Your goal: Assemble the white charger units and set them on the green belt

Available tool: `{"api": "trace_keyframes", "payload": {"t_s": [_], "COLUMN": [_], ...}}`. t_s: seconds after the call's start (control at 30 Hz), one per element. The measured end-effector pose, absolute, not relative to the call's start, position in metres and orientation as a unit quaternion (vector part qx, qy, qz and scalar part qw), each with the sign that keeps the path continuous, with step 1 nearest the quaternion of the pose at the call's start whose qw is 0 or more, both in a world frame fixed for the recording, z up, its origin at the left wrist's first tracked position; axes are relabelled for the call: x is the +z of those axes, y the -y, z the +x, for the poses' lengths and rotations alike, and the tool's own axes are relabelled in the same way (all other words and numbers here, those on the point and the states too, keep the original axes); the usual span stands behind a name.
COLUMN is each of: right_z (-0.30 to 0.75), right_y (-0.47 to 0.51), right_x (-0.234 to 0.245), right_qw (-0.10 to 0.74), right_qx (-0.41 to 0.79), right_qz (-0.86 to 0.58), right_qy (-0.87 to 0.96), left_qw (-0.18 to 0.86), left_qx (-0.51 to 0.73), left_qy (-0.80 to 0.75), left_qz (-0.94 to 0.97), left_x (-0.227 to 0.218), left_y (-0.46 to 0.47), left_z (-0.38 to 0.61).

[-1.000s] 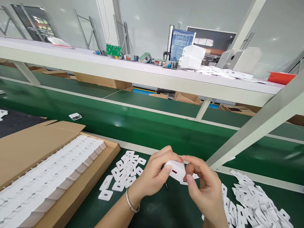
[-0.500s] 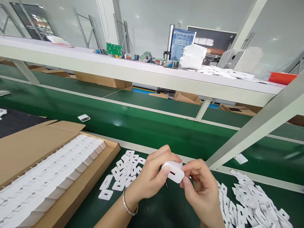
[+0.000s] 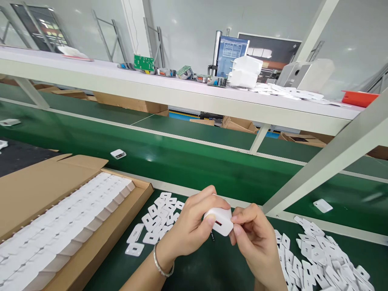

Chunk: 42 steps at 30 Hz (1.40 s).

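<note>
Holding, left hand [image 3: 194, 222]: closed around a white housing [image 3: 223, 220], thumb on the near side and fingers over the top; a bracelet [image 3: 157, 262] encircles the wrist.
Right hand [image 3: 256, 234]: thumb and forefinger drawn narrow at the housing's right corner; one cannot tell whether they clasp it or only touch it.
White housing: raised above the dark green worktop [image 3: 209, 266], between the two hands, tilted, its end face bearing a dark and red slot.
Left scatter: flat white plates [image 3: 159, 218] with rectangular openings, overlapping on the worktop beside the left forearm.
Right pile: similar white pieces [image 3: 330, 258], heaped more thickly to the right of the right hand.
Cardboard box [image 3: 121, 218]: open at the far left, holding rows of white block-like pieces [image 3: 87, 208].
Green belt [image 3: 188, 161]: beyond the worktop, carrying white parts well apart from one another, one [image 3: 118, 154] near the box and another [image 3: 323, 205] behind the right pile.
Shelf [image 3: 182, 91]: above the belt, bearing a green circuit board [image 3: 144, 62], stacked white pieces [image 3: 246, 72] and a red object [image 3: 359, 98].
</note>
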State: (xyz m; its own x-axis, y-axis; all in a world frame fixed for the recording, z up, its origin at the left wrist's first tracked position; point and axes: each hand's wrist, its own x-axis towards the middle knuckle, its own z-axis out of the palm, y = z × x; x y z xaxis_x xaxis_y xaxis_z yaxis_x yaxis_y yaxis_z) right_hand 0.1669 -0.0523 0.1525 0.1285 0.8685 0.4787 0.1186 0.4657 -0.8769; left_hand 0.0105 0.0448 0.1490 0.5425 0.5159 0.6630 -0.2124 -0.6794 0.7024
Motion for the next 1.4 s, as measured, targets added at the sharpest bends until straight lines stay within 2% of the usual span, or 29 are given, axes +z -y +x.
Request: {"api": "trace_keyframes", "payload": {"t_s": [0.37, 0.47, 0.6, 0.77, 1.13, 1.4], "right_z": [0.162, 0.164, 0.173, 0.179, 0.176, 0.173], "right_y": [0.053, 0.050, 0.045, 0.041, 0.039, 0.040], "right_x": [0.158, 0.160, 0.159, 0.157, 0.155, 0.155], "right_qw": [0.638, 0.636, 0.591, 0.540, 0.568, 0.587], "right_qx": [0.345, 0.290, 0.160, 0.120, 0.131, 0.087], "right_qz": [-0.423, -0.459, -0.595, -0.679, -0.635, -0.620], "right_qy": [0.543, 0.548, 0.521, 0.483, 0.507, 0.513], "left_qw": [0.409, 0.410, 0.407, 0.411, 0.385, 0.367], "left_qx": [0.467, 0.473, 0.493, 0.504, 0.503, 0.505], "left_qy": [-0.085, -0.083, -0.105, -0.134, -0.151, -0.159], "left_qz": [0.780, 0.776, 0.762, 0.748, 0.759, 0.765], "left_x": [0.147, 0.145, 0.143, 0.141, 0.141, 0.141], "left_y": [-0.046, -0.048, -0.051, -0.053, -0.054, -0.053], "left_z": [0.012, 0.012, 0.012, 0.011, 0.012, 0.014]}}
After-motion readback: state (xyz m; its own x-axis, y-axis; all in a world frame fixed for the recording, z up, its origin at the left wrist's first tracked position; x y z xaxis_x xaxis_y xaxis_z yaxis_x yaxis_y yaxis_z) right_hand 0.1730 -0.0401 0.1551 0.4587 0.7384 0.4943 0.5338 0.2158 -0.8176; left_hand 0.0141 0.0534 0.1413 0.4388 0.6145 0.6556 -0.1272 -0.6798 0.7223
